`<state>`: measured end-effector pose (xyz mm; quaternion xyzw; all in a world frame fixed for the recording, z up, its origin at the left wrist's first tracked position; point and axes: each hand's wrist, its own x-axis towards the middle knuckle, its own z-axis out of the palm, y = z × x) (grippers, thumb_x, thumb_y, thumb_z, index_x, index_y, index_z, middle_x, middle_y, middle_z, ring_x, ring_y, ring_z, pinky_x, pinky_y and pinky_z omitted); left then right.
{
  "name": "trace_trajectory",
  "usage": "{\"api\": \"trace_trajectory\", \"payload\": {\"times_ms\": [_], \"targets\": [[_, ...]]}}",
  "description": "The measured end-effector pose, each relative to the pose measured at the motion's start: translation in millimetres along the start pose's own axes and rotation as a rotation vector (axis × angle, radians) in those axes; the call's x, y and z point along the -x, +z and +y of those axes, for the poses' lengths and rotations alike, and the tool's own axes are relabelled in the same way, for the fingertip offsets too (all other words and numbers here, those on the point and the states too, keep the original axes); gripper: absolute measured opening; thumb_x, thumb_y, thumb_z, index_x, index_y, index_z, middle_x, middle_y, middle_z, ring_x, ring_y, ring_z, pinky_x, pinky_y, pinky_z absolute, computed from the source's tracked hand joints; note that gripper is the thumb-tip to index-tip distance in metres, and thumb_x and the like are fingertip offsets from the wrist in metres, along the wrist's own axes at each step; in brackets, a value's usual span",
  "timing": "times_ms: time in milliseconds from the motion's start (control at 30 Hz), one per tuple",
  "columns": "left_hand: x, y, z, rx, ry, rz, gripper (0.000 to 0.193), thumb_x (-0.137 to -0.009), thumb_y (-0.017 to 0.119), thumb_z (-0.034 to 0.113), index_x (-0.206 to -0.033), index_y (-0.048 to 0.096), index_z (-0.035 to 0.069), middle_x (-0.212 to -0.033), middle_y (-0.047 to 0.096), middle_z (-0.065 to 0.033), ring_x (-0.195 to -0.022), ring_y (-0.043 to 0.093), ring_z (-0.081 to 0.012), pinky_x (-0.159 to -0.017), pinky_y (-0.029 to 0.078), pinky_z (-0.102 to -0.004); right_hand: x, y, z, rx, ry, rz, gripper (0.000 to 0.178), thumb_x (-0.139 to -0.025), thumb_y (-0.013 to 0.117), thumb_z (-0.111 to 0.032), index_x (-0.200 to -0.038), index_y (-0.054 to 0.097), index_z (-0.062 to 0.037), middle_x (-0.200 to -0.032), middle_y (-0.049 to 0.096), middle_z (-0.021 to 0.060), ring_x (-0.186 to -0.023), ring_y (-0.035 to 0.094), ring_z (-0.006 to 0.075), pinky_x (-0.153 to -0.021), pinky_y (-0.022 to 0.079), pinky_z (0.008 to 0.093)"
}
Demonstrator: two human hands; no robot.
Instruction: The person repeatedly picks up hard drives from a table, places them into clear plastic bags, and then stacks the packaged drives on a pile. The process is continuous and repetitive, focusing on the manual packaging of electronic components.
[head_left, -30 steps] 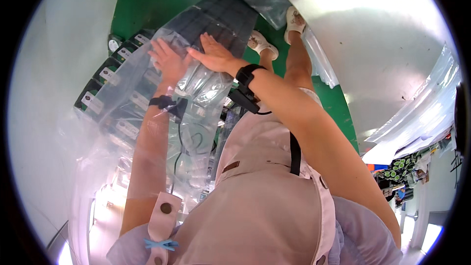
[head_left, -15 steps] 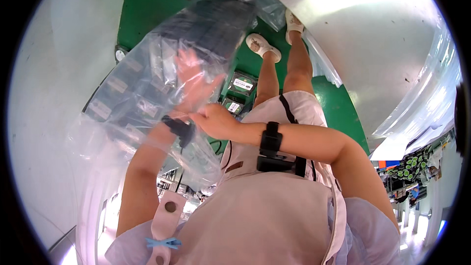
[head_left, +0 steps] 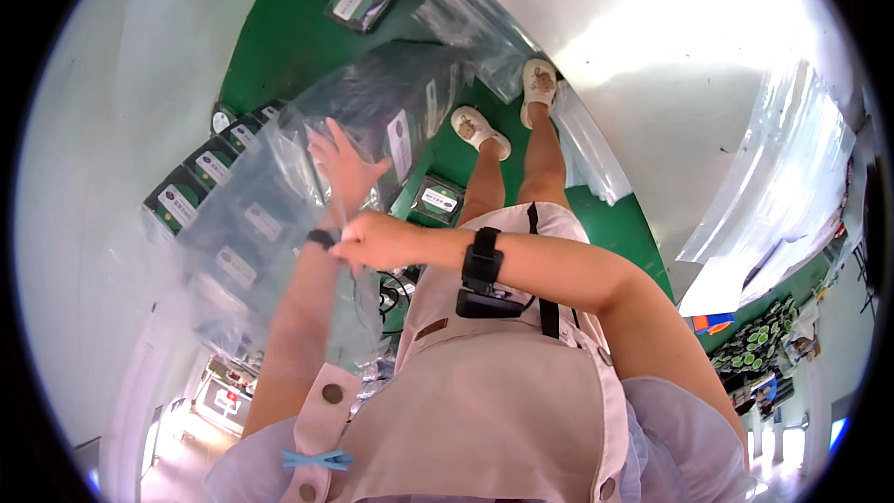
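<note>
A large clear plastic bag (head_left: 396, 70) spreads across the left of the view, over dark packs with white labels. My left hand (head_left: 343, 168) is inside it, seen through the film, with its fingers spread and nothing in them. The film also lies along my left forearm. Beside my left wrist, my right hand (head_left: 374, 240) is closed, pinching the bag's gathered edge. A row of dark labelled packs (head_left: 212, 166) shows beyond the film at the left; others lie blurred beneath it.
Single dark packs lie on the green floor, one farther off (head_left: 361, 2) and one by my legs (head_left: 438, 198). Flattened clear plastic (head_left: 475, 33) lies near my shoes. A pale, shiny surface (head_left: 643, 47) fills the right, with a stack of clear sheets (head_left: 764, 186) on it.
My left hand has shifted slightly left and down within the bag. The bag has moved with it, uncovering the row of packs at the left. My right hand keeps its hold.
</note>
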<state>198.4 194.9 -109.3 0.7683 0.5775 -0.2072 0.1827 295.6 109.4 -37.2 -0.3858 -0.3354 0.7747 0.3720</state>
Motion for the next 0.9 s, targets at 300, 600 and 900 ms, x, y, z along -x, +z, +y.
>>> {"api": "trace_trajectory", "payload": {"times_ms": [300,600,900], "targets": [[11.1,0.0,-44.6,-0.369,0.242,-0.051,0.108,-0.059,0.077,0.029,-0.143,0.010,0.015,-0.146,0.008,-0.0218,-0.130,0.012,-0.0506,-0.100,0.021,-0.0608,-4.1,6.0,7.1,0.294,0.072,-0.109,0.039,-0.085,0.055,-0.030,-0.061,0.062,0.0003,-0.061,0.064,0.0081,-0.059,0.061,0.0180,-0.058,0.046,0.0308],[0.7,-19.2,-107.4,-0.133,0.095,-0.072,0.107,-0.062,0.079,0.034,-0.141,0.013,0.006,-0.144,0.016,-0.0217,-0.126,0.023,-0.0485,-0.099,0.025,-0.0579,-26.4,32.0,5.5,0.357,0.209,0.046,0.039,-0.084,0.055,-0.030,-0.061,0.060,0.0005,-0.062,0.064,0.0086,-0.055,0.059,0.0161,-0.054,0.045,0.0299],[-44.0,-21.6,-93.1,-0.057,0.174,0.322,0.109,-0.064,0.068,0.057,-0.137,0.017,-0.006,-0.139,0.030,-0.0213,-0.133,0.016,-0.0376,-0.104,0.018,-0.0541,-44.4,24.6,7.2,0.666,0.019,-0.046,0.036,-0.085,0.056,-0.027,-0.062,0.060,0.0007,-0.060,0.061,0.0051,-0.058,0.059,0.0168,-0.054,0.046,0.0316]]}}
